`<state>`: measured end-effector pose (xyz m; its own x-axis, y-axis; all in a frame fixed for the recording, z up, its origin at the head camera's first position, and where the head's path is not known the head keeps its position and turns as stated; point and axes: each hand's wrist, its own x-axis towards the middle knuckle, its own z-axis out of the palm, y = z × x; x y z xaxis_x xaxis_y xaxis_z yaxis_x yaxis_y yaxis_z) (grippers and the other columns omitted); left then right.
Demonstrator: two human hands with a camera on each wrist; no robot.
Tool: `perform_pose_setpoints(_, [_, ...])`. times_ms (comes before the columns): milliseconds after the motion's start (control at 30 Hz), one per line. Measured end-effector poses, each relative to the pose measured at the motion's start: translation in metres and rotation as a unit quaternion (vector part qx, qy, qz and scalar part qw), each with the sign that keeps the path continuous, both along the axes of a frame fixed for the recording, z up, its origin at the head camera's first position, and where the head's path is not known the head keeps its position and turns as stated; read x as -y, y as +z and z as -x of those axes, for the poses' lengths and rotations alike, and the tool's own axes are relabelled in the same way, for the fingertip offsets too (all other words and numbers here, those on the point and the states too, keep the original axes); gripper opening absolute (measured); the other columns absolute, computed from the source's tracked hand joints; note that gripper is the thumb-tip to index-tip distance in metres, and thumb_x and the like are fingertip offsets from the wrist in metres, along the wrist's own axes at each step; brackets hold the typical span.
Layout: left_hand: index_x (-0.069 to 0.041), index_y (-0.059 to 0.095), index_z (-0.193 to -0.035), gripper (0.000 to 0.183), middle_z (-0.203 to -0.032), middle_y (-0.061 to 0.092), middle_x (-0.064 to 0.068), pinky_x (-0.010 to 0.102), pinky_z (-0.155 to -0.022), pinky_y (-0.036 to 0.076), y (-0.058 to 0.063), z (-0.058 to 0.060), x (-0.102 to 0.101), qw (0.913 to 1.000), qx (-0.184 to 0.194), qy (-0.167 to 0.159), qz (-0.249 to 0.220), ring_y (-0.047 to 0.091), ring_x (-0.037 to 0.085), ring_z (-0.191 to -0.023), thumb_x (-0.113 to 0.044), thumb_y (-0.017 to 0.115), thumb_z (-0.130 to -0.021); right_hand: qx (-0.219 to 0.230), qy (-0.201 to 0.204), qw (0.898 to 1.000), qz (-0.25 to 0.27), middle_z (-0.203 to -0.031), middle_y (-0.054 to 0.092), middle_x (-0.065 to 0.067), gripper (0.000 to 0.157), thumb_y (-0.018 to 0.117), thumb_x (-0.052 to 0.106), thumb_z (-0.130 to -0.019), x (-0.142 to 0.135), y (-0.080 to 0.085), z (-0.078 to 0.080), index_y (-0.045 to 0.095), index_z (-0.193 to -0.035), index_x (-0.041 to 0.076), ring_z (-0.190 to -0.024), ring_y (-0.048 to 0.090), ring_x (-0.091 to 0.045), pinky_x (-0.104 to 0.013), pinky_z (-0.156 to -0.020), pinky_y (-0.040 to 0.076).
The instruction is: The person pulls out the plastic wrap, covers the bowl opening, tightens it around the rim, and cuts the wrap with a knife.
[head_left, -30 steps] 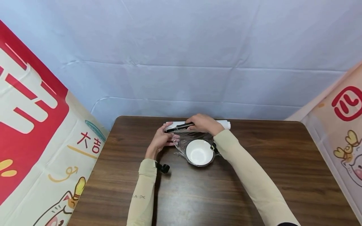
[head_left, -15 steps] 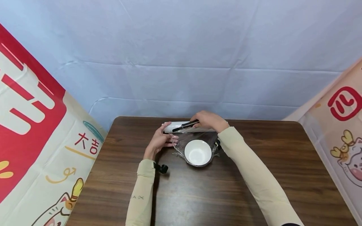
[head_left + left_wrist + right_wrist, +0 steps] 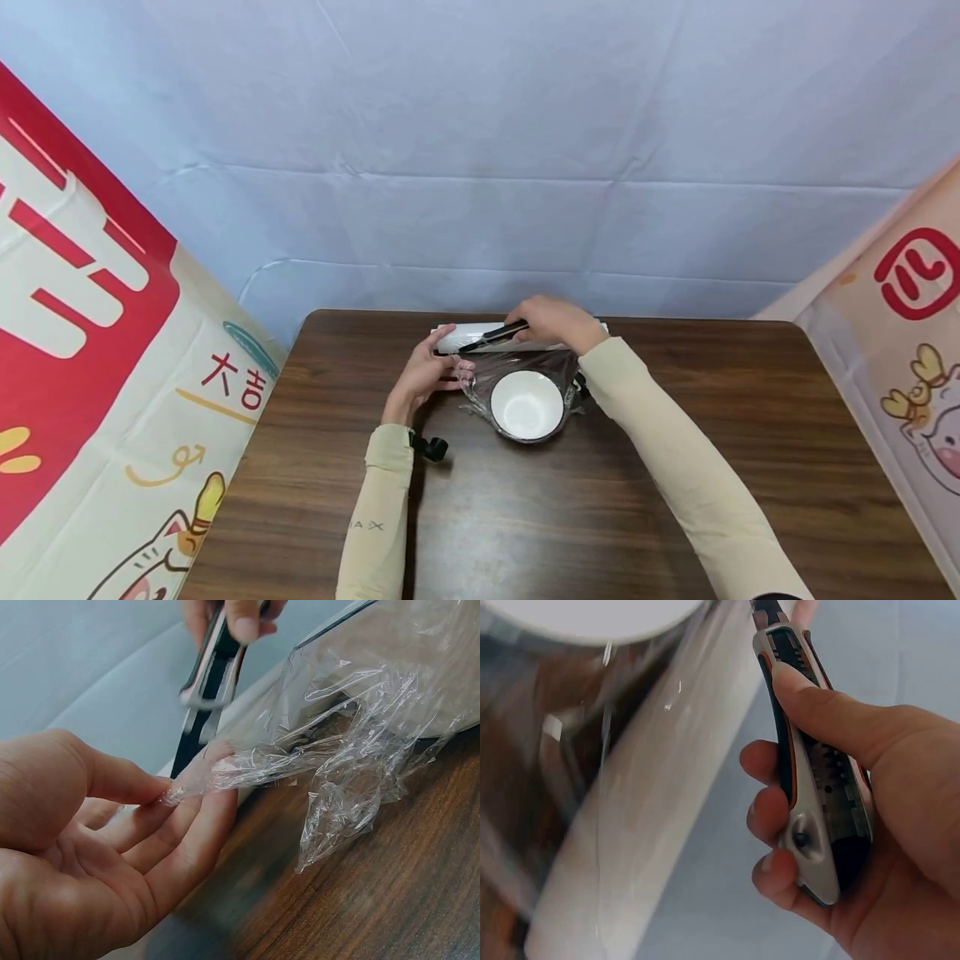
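A white bowl with a dark rim (image 3: pixel 527 406) stands on the table under clear plastic wrap (image 3: pixel 360 742), which stretches back to a white roll of wrap (image 3: pixel 472 337). My left hand (image 3: pixel 427 371) pinches the gathered edge of the wrap between thumb and fingers at the roll's left end. In my right hand (image 3: pixel 551 323) I grip a utility knife (image 3: pixel 814 765), thumb on its slider. Its dark blade (image 3: pixel 187 746) is out and points down and left, its tip right at the wrap beside my left fingertips.
The brown wooden table (image 3: pixel 675 467) ends just behind the roll, with a pale cloth backdrop (image 3: pixel 480 208) beyond. Printed cloths hang at left and right. A small black camera (image 3: pixel 432 449) sits on my left wrist.
My right hand with the utility knife has shifted slightly back and to the right, its blade drawing away from my left fingers. My left hand stays nearly still.
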<state>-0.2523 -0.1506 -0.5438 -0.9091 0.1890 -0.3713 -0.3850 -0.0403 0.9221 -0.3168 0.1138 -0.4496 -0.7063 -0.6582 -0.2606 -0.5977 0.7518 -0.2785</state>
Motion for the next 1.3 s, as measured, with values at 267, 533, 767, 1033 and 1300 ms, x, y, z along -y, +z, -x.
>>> perform_pose_setpoints(267, [-0.033, 0.032, -0.166, 0.071, -0.092, 0.078, 0.010, 0.035, -0.070, 0.066, 0.002, 0.000, 0.003, 0.9999, 0.000, 0.000, 0.012, 0.078, 0.018, -0.077, 0.001, 0.052, -0.106, 0.013, -0.039, 0.999, 0.004, -0.146, 0.066, -0.013, 0.042, 0.073, 0.027, -0.100, -0.034, 0.009, 0.000, 0.069, -0.140, 0.014, -0.137, 0.060, -0.038, -0.056, -0.115, 0.049])
perform_pose_setpoints(533, [-0.028, 0.033, -0.166, 0.068, -0.094, 0.076, 0.007, 0.036, -0.068, 0.066, 0.002, 0.000, -0.003, 0.9999, -0.001, 0.011, 0.010, 0.076, 0.016, -0.077, -0.003, 0.054, -0.106, -0.014, -0.012, 1.000, 0.006, -0.138, 0.072, -0.010, 0.037, 0.073, 0.030, -0.100, -0.028, 0.001, -0.004, 0.072, -0.135, 0.017, -0.128, 0.067, -0.036, -0.054, -0.110, 0.053])
perform_pose_setpoints(767, [-0.029, 0.036, -0.163, 0.077, -0.095, 0.077, 0.009, 0.034, -0.070, 0.066, 0.005, 0.001, -0.006, 0.9998, 0.007, 0.015, 0.013, 0.077, 0.014, -0.083, 0.003, 0.065, -0.099, 0.003, -0.033, 0.999, -0.002, -0.143, 0.068, -0.012, 0.039, 0.072, 0.027, -0.101, -0.038, 0.001, -0.003, 0.070, -0.139, 0.016, -0.133, 0.064, -0.038, -0.056, -0.112, 0.051])
perform_pose_setpoints(1033, [-0.030, 0.039, -0.161, 0.073, -0.094, 0.079, 0.009, 0.034, -0.071, 0.066, 0.008, 0.000, -0.003, 0.9998, 0.011, 0.013, 0.008, 0.078, 0.015, -0.082, 0.003, 0.064, -0.100, 0.017, -0.051, 0.999, -0.005, -0.138, 0.071, -0.013, 0.034, 0.074, 0.025, -0.099, -0.080, 0.006, 0.002, 0.074, -0.132, 0.017, -0.129, 0.065, -0.037, -0.057, -0.109, 0.053])
perform_pose_setpoints(1300, [-0.029, 0.039, -0.162, 0.073, -0.093, 0.079, 0.007, 0.034, -0.071, 0.066, 0.008, -0.001, -0.002, 0.9998, 0.010, 0.014, 0.014, 0.076, 0.014, -0.080, 0.002, 0.064, -0.100, 0.006, -0.059, 0.998, -0.013, -0.132, 0.073, -0.018, 0.033, 0.076, 0.020, -0.097, -0.125, 0.008, 0.002, 0.076, -0.129, 0.011, -0.125, 0.066, -0.042, -0.059, -0.105, 0.053])
